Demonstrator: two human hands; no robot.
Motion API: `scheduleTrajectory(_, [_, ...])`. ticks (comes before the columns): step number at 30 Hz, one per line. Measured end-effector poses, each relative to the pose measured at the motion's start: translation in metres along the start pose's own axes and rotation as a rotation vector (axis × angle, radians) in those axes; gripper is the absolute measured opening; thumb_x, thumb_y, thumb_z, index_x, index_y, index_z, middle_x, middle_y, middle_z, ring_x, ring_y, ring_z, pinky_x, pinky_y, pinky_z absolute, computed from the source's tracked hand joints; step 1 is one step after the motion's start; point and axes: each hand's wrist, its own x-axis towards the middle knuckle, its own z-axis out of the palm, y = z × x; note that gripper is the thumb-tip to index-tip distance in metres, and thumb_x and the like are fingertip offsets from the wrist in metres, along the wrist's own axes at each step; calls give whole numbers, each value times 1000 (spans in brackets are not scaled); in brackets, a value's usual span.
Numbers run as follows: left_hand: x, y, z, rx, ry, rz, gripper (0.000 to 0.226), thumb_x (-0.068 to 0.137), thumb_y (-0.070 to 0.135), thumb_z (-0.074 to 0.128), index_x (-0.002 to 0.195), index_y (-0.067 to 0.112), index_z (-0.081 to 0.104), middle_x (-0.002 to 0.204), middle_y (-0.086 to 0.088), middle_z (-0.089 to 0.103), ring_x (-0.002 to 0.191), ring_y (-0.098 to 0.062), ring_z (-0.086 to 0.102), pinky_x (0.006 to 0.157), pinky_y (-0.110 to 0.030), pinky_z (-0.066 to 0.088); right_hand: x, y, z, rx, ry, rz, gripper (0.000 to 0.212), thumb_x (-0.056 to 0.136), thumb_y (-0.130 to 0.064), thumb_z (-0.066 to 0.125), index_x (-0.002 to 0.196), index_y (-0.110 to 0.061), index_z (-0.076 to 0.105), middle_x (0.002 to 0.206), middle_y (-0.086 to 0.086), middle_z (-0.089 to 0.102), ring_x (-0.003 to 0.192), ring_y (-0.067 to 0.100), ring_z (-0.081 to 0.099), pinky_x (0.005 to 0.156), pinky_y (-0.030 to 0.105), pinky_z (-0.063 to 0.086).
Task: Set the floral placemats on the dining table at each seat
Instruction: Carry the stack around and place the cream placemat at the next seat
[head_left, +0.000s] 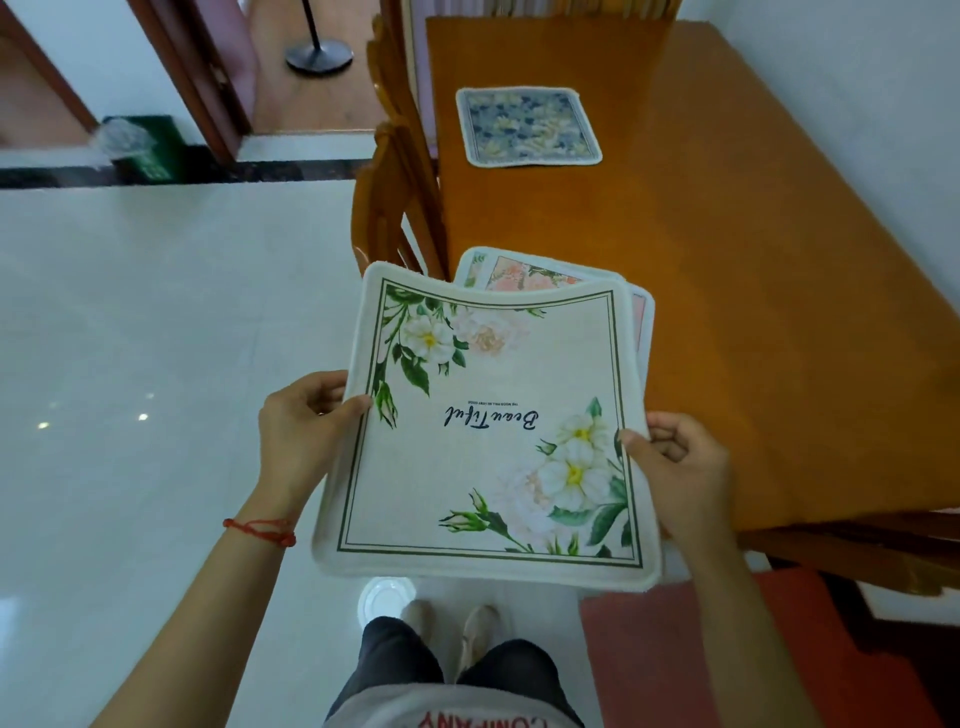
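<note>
I hold a stack of floral placemats in front of me, beside the table's near left corner. The top one is a cream placemat (483, 441) with white flowers and the word "Beautiful" printed upside down. Under it a pink-flowered placemat (524, 273) sticks out at the far edge. My left hand (301, 431) pinches the stack's left edge, thumb on top. Its right edge is gripped by my right hand (680, 473). A blue floral placemat (527, 127) lies flat on the wooden dining table (727, 270), near its far left side.
Wooden chairs (395, 197) stand along the table's left side. A white wall runs along its right. A red mat (691, 665) lies on the floor at lower right, a green bin (143, 148) at far left, a black stand base (318, 57) beyond the doorway.
</note>
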Motion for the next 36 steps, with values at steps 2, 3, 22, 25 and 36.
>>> scheduleTrajectory(2, [-1, -3, -15, -22, 27, -11, 24, 74, 6, 73, 97, 10, 68, 83, -7, 69, 80, -25, 65, 81, -34, 53, 0, -8, 8, 4, -31, -14, 17, 78, -11, 70, 86, -21, 59, 78, 0, 64, 74, 25, 62, 68, 38, 54])
scheduleTrajectory(3, [-1, -5, -22, -31, 47, -12, 24, 74, 6, 73, 97, 10, 68, 81, -4, 68, 79, -23, 64, 79, -32, 53, 0, -12, 13, 13, -47, -20, 17, 78, -11, 70, 84, -22, 59, 78, 0, 64, 73, 25, 62, 67, 37, 54])
scheduleTrajectory(22, [31, -57, -173, -95, 333, -119, 27, 74, 5, 72, 100, 10, 68, 76, 3, 65, 71, -13, 63, 73, -25, 54, -17, -86, 169, 38, -292, -101, 21, 76, -9, 71, 77, -26, 60, 74, -3, 63, 56, 1, 56, 53, 9, 47])
scheduleTrajectory(25, [57, -69, -203, -90, 310, -129, 26, 74, 4, 72, 99, 11, 68, 75, 5, 65, 64, -3, 63, 70, -20, 55, -24, -96, 208, 22, -278, -101, 15, 76, -9, 71, 86, -16, 63, 74, -3, 63, 55, -2, 56, 53, 7, 45])
scheduleTrajectory(36, [167, -98, -289, -80, 256, -157, 24, 74, 5, 72, 97, 15, 68, 75, 6, 65, 65, -4, 61, 71, -19, 52, -27, -138, 340, -18, -213, -77, 17, 76, -8, 72, 89, -13, 64, 75, -3, 64, 59, 2, 58, 59, 12, 49])
